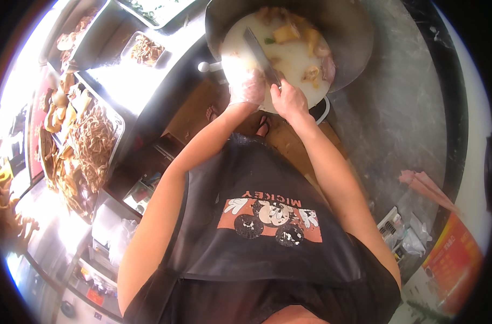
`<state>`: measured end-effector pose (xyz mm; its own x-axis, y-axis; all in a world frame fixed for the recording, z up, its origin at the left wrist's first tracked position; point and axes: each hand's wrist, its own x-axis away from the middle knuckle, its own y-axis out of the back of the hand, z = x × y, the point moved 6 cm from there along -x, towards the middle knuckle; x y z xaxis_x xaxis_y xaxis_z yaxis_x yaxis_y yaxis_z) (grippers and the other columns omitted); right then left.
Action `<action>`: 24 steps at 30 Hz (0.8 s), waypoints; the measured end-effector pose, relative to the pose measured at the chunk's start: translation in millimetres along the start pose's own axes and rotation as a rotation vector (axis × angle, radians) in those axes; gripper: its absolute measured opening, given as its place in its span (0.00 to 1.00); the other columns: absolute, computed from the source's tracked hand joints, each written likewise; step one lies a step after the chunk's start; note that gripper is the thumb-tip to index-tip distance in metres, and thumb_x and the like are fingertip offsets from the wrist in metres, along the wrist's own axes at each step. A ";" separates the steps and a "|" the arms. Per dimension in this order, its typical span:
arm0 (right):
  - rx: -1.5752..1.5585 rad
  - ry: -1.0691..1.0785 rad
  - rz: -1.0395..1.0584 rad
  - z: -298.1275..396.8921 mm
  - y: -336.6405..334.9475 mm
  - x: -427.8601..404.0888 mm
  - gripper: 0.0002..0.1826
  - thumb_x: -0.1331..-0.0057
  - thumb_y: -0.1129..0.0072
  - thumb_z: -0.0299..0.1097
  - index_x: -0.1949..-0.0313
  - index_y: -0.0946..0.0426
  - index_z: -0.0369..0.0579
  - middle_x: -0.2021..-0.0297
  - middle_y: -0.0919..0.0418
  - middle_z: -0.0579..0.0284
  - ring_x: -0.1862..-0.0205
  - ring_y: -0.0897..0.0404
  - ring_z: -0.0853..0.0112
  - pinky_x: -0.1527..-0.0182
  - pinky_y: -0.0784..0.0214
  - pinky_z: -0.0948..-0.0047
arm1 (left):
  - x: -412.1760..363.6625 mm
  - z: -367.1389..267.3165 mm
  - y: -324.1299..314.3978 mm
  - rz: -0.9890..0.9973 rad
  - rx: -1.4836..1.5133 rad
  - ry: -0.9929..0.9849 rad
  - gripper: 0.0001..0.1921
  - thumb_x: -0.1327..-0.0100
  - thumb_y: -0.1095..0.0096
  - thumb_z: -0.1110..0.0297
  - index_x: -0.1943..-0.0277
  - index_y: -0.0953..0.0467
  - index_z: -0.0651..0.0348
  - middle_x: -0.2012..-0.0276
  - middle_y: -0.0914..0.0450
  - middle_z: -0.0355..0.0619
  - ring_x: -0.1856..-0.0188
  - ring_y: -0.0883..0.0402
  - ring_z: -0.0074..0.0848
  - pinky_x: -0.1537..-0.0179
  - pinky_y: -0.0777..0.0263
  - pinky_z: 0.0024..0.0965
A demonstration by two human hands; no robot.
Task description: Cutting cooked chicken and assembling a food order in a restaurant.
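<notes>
My right hand (pixel 290 99) grips the handle of a cleaver (pixel 257 50). Its dark blade lies slantwise over a round white cutting board (pixel 288 77), pointing away and to the left. Beside the blade, on the board's near left part, is my left hand (pixel 248 87) in a clear plastic glove. Strong glare washes out its fingers, so whether anything is in them is hidden. Yellowish meat pieces (pixel 288 34) lie along the board's far side with a small green bit (pixel 269 41). A pinkish piece (pixel 328 68) and a smaller yellowish scrap (pixel 310 74) rest near the right rim.
A curved metal guard (pixel 351 44) rises behind the board. At left, a metal tray (pixel 118 125) holds brown strips (pixel 94 146) and yellowish cooked pieces (pixel 59 113). Nearby stands a small container of strips (pixel 145 50). Pink paper or cloth (pixel 426 186) lies right, on a grey counter (pixel 391 121).
</notes>
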<state>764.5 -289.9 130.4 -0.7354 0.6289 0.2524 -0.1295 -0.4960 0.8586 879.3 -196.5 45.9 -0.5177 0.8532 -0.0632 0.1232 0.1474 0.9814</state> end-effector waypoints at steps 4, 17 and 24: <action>-0.061 -0.069 -0.036 6.5 28.0 25.6 0.23 0.15 0.39 0.50 0.50 0.14 0.38 0.62 0.08 0.31 0.56 0.09 0.30 0.48 0.17 0.32 | 3.1 14.1 45.8 0.064 0.442 0.294 0.19 0.23 0.29 0.57 0.37 0.14 0.58 0.41 0.09 0.60 0.41 0.08 0.58 0.36 0.15 0.58; -0.016 -0.021 -0.105 4.4 18.9 13.8 0.24 0.14 0.41 0.52 0.48 0.14 0.39 0.65 0.08 0.33 0.57 0.09 0.29 0.50 0.17 0.33 | 12.4 16.9 46.6 0.142 0.496 0.251 0.20 0.23 0.31 0.58 0.35 0.14 0.58 0.39 0.10 0.60 0.38 0.10 0.58 0.33 0.16 0.57; 0.058 -0.094 -0.045 4.7 15.3 10.6 0.24 0.14 0.42 0.53 0.46 0.13 0.41 0.61 0.08 0.31 0.54 0.08 0.31 0.46 0.16 0.33 | 18.3 19.8 45.9 -0.099 0.558 0.291 0.17 0.29 0.28 0.63 0.42 0.12 0.58 0.44 0.09 0.60 0.40 0.10 0.60 0.37 0.16 0.61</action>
<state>757.8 -288.0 148.3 -0.6641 0.7041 0.2516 -0.1202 -0.4326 0.8935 892.2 -164.3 86.2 -0.7485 0.6628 -0.0195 0.4453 0.5242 0.7259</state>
